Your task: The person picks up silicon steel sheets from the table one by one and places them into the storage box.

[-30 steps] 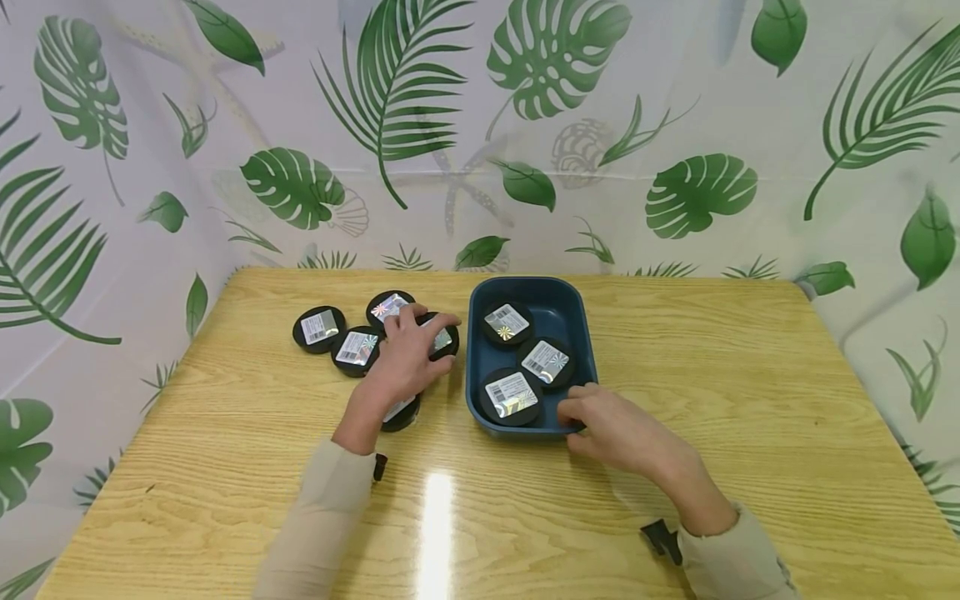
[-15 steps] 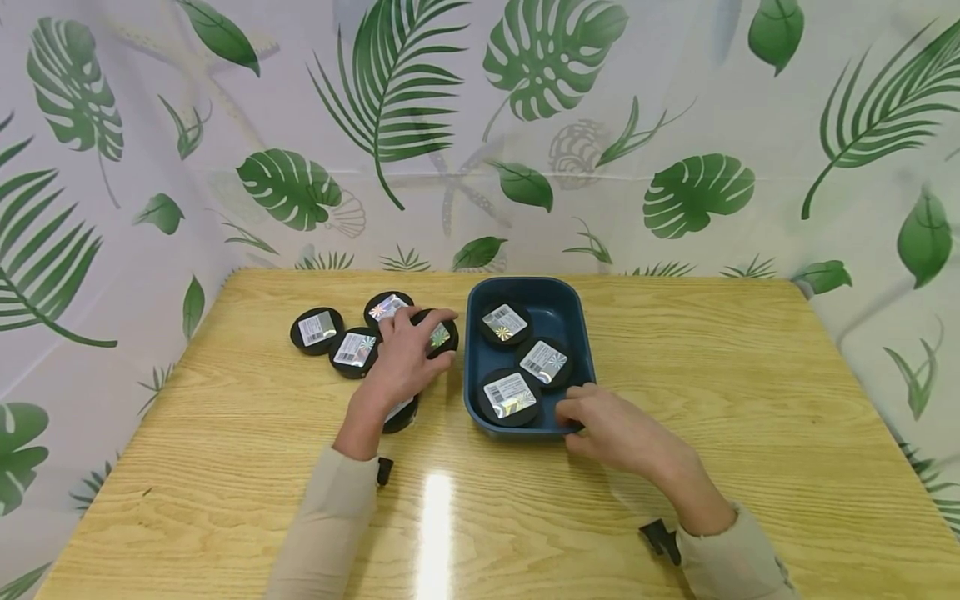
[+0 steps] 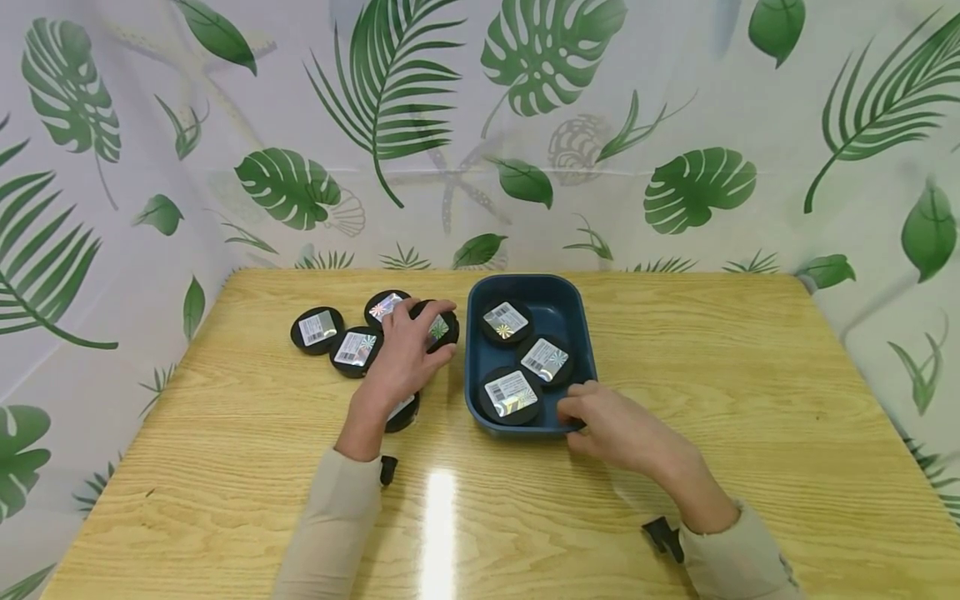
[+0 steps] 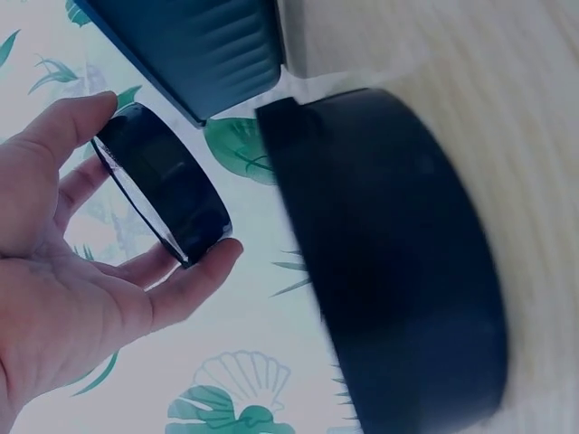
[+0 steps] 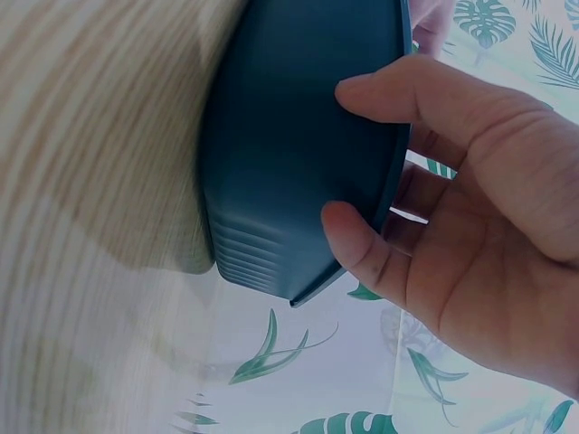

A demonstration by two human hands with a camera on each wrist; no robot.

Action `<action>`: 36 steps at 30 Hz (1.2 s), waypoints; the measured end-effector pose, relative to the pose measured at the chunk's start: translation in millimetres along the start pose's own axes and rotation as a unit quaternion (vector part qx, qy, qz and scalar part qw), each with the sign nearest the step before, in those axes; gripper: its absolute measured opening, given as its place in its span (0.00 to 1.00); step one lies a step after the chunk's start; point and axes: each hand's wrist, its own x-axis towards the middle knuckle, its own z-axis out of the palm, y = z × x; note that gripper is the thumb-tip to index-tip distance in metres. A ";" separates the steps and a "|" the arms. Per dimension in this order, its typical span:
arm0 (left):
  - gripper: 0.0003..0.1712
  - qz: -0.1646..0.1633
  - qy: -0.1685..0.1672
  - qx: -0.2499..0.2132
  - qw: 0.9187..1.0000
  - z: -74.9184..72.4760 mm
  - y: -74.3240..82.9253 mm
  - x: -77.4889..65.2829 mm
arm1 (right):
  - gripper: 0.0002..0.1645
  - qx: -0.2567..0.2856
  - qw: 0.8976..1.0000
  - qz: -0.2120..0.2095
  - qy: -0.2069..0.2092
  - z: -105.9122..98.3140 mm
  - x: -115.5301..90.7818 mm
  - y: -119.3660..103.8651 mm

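Observation:
My left hand (image 3: 401, 354) pinches a black round disc (image 3: 450, 327) with a barcode-and-hologram label, just left of the blue bin (image 3: 558, 315). In the left wrist view, thumb and fingers span the edge of this disc (image 4: 172, 185), which is tilted and clear of the table. My right hand (image 3: 618, 425) grips the bin's near right corner, with fingers over the rim and two fingertips on the outer wall (image 5: 280, 154). Inside the bin lie three similar discs, the far one (image 3: 506, 323), the middle one (image 3: 545, 362) and the near one (image 3: 511, 397), labels up.
Left of the bin, more labelled discs lie on the wooden table (image 3: 225, 467): a leftmost disc (image 3: 317, 330), one beside it (image 3: 356, 350), one behind (image 3: 384, 308), and one partly under my left wrist (image 3: 405, 412). A leaf-print cloth (image 3: 420, 217) stands behind the table.
My left hand has taken hold of the disc and raised it slightly, tilting it. My right hand and the bin have stayed in place.

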 end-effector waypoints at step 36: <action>0.31 0.086 0.003 0.031 0.996 20.1 39.3 13.6 | 0.08 0.016 1.000 0.003 -0.012 -1.0 0.2 1.6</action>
